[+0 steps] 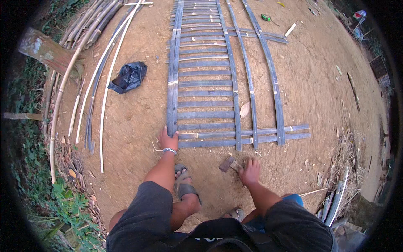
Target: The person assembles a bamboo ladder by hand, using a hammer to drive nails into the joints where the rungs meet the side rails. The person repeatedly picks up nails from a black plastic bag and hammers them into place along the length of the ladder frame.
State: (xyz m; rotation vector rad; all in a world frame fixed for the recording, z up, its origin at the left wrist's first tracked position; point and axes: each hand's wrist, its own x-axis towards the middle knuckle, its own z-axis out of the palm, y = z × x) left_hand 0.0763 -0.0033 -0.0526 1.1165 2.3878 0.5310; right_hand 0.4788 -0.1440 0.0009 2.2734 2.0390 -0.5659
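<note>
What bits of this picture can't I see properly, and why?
In the head view:
Slatted frame: far end cut off by the top edge.
Hammer: end of its handle hidden by the right hand.
Black bag: folds hide whether anything is inside.
Green thing on the ground: too small to identify.

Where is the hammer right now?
In the head view, the hammer is in the right hand, a little right of centre, just below the near end of the slatted frame.

Soft diffuse daylight, faint shadows, fisheye-bent edges
</note>
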